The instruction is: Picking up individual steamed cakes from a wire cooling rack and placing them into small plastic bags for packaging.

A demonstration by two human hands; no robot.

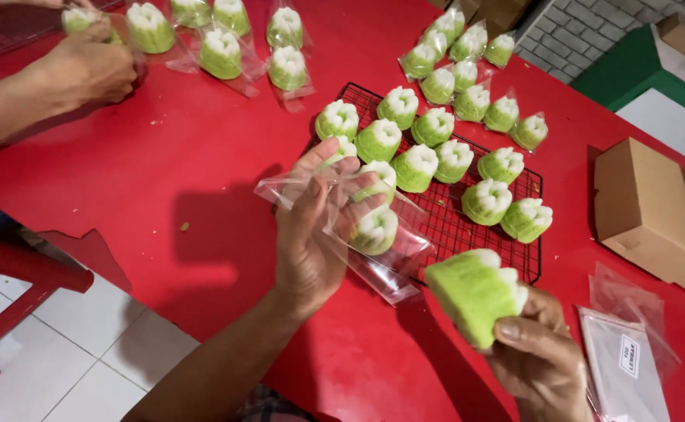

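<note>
1. A person's left hand point(311, 234) pinches a clear plastic bag point(358, 234) between thumb and fingers and holds its mouth up over the edge of a black wire cooling rack point(467, 234) on a red table point(202, 156).

2. The right hand point(542, 359), low at the right of the view, closes its fingertips around a green-and-white steamed cake point(477, 293), which is tipped on its side with the white fluted top facing right, just beside the bag's lower end.

3. The cake looks light, spongy and easily dented; a loose hold low on the green sides, as the fingers have it, would likely spare the crumbly white top. The bag appears thin, limp and slippery, best held at its open rim.

4. About a dozen more unwrapped cakes point(436, 156) stand upright on the rack, one of them seen through the held bag.

5. Bagged cakes point(467, 47) lie in a cluster beyond the rack, and others point(280, 55) sit at the top left, where another person's hand point(85, 70) rests against a wrapped cake.

6. A cardboard box point(647, 211) and a stack of empty bags point(624, 367) lie at the right edge of the table.
</note>
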